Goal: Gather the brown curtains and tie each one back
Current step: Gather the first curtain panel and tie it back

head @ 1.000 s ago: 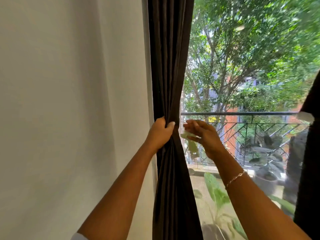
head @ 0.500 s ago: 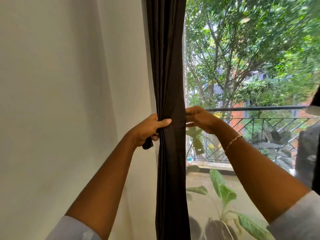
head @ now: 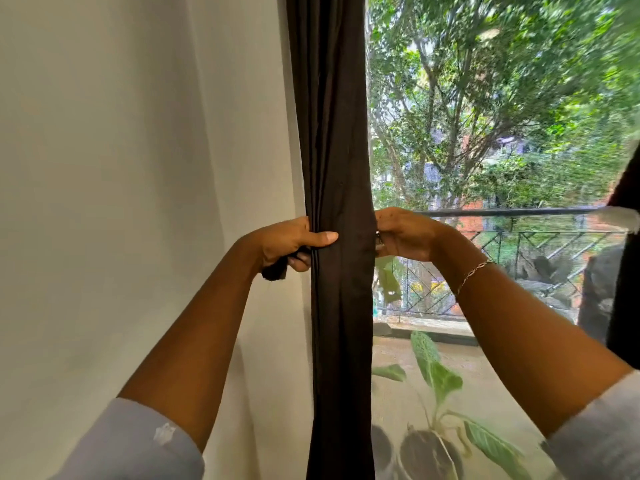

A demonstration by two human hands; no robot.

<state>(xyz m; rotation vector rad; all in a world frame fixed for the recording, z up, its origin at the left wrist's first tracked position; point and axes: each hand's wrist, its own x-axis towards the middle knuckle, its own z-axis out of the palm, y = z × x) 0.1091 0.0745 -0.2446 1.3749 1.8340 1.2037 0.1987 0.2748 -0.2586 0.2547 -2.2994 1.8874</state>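
Observation:
A dark brown curtain [head: 337,133] hangs gathered into a narrow column at the left edge of the window. My left hand [head: 289,242] grips its left side, thumb lying across the front folds, with a dark strip of tie-back fabric [head: 275,270] sticking out below the palm. My right hand [head: 403,233] holds the curtain's right edge at the same height, fingers curled behind the cloth. A second brown curtain [head: 628,271] shows at the far right, with a pale tie [head: 623,218] around it.
A white wall [head: 138,168] fills the left. Behind the mesh window screen are a black balcony railing [head: 519,213], potted leafy plants [head: 436,372] and trees.
Both hands have risen and closed in on the curtain. My right hand moved from free air onto its right edge, and the tie-back strip now shows under my left hand.

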